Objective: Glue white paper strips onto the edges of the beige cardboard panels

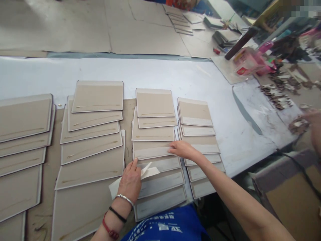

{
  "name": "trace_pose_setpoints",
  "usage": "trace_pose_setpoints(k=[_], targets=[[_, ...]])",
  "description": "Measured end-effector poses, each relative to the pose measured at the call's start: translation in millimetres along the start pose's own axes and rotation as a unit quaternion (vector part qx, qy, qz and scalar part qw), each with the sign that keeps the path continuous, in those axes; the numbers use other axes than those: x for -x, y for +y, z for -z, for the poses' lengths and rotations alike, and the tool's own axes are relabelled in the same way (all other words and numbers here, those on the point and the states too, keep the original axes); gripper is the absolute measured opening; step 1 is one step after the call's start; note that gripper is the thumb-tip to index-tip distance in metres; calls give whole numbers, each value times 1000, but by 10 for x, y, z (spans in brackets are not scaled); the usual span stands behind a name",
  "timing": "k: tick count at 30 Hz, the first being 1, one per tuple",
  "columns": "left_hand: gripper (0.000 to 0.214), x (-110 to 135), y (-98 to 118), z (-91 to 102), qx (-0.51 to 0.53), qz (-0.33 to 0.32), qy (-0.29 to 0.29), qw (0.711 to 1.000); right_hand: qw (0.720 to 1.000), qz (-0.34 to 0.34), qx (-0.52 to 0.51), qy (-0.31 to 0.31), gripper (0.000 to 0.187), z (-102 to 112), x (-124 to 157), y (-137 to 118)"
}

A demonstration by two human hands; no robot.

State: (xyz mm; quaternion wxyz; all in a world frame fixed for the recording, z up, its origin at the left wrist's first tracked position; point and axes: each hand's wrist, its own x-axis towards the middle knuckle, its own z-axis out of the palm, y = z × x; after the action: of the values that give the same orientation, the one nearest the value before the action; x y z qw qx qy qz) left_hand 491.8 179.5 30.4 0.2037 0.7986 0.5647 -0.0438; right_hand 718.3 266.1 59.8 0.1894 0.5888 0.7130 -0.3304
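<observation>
My left hand (130,180) is closed around several loose pale paper strips (151,172), whose ends stick out on both sides. Its index fingertip touches the lower left corner of a beige board panel (150,145) in the third column. Along that panel's lower edge lies a pale strip (152,152). At the strip's right end, the fingers of my right hand (182,149) are bunched together on it. Panels below (160,185) carry similar pale strips, while those above (155,103) show a thin brownish line near the lower edge.
Overlapping panels form columns at left (22,117), centre left (97,97) and right (195,112). Beyond the white table surface (150,72) are stacked boards (227,36) and a pink basket (250,62). A cardboard box (293,190) stands at lower right; another person's hand (314,117) is at the right edge.
</observation>
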Motion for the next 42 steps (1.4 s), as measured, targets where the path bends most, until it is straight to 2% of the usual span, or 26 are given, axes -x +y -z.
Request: trace_pose_setpoints(k=[4,10,21,34,39,42], targets=[[30,18,-23,-43,-4,-19,19,1000,996,-56,-46,50,24,-146,87,213],[27,11,-35,-47,-58,-46,1,997,988,-106,-12,112,26,-318,66,176],[23,9,-54,-47,-80,-63,-12,995,988,-105,-16,114,26,-382,65,183],[21,3,-68,-75,-88,-69,6,994,987,-111,-18,113,24,-409,35,183],[23,0,-53,-57,-89,-63,-2,994,983,-141,11,117,23,-371,32,79],[22,-6,-29,-27,-86,-53,-13,995,973,-175,16,153,25,-402,68,68]])
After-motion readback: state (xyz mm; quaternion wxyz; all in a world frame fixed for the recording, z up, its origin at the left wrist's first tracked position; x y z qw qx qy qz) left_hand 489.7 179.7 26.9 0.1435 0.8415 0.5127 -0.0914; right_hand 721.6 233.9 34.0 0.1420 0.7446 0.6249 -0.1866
